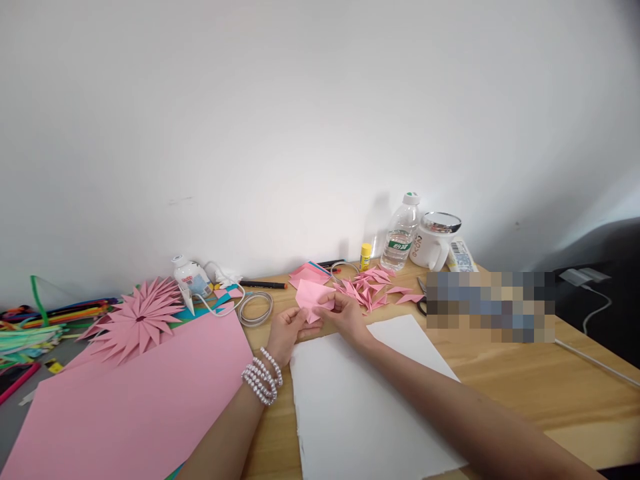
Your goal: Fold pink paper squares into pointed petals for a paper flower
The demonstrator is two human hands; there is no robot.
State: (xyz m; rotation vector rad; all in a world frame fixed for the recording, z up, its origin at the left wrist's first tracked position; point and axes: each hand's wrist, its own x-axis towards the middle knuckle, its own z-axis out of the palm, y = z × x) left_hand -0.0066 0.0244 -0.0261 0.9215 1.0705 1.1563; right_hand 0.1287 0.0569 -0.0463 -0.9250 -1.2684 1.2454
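While both hands pinch it, the pink paper piece lies between left hand and right hand fingers, toward the tabletop's far edge

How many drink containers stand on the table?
2. A clear water bottle with a white cap stands at the back by the wall; a white mug stands just right of it. The blurred patch may hide others.
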